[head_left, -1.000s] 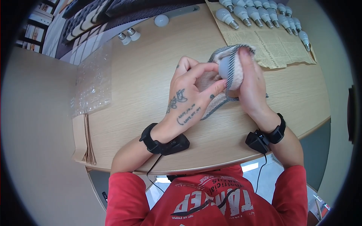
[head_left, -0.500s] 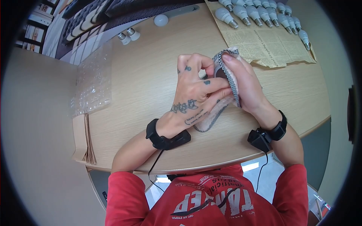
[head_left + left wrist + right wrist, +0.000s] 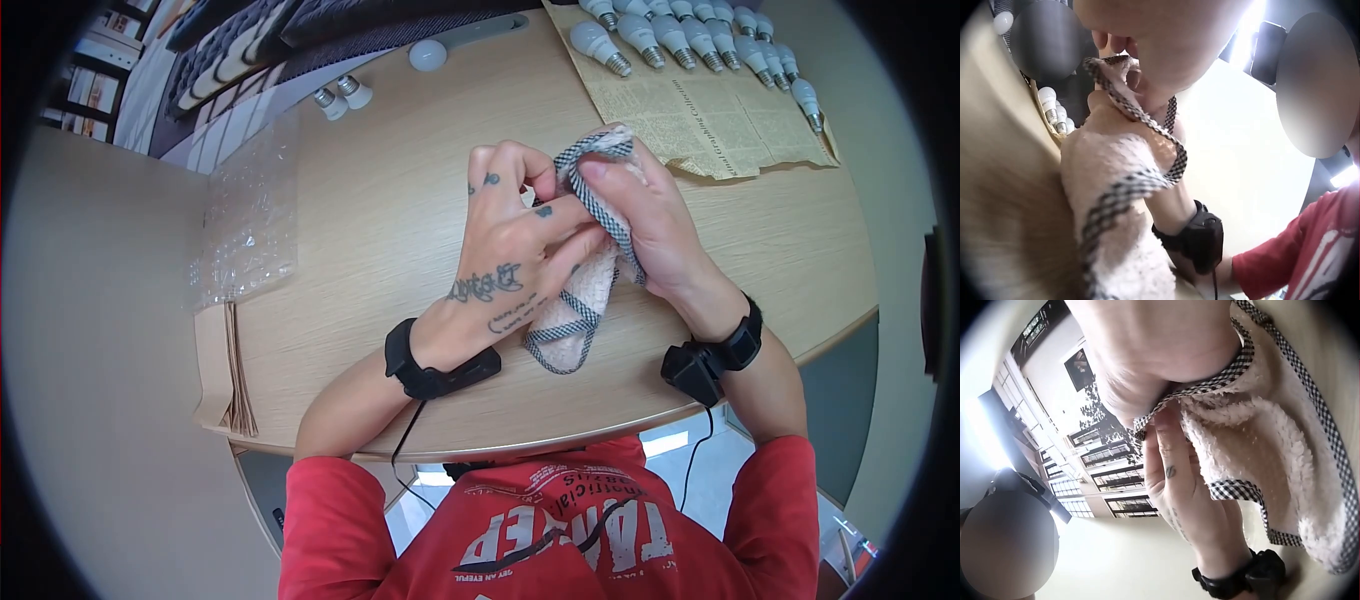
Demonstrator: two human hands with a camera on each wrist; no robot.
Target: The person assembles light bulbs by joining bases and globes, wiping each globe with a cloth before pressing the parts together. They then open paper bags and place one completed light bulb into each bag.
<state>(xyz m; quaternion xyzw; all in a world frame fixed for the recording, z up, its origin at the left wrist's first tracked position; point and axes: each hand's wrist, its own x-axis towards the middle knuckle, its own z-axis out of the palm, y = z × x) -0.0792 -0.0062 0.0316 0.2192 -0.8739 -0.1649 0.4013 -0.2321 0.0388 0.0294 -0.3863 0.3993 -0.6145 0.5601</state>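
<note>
A pale fleecy cloth [image 3: 563, 345] with a black-and-white checked edge is bunched between both hands above the table. My right hand [image 3: 655, 215] grips it from the right, thumb pressed over the fold. From the left, the bent fingers of my left hand [image 3: 505, 235] reach into the fold, where they pinch a light bulb that the cloth now hides. One end of the cloth hangs down toward the table's front edge. In the right wrist view, the left fingers [image 3: 1172, 450] go in under the checked border, while the loose cloth [image 3: 1297, 475] spreads at the right.
Several white bulbs [image 3: 640, 40] lie in rows on printed brown paper [image 3: 710, 125] at the back right. A round bulb [image 3: 428, 55] and two small bulbs [image 3: 342, 97] stand at the back left. Bubble wrap [image 3: 245, 225] and folded brown cardboard [image 3: 225, 370] lie along the left edge.
The left hand has turned and its fingers have gone deeper into the cloth. The bulb, visible a second ago, is now covered, and the loose cloth end hangs lower.
</note>
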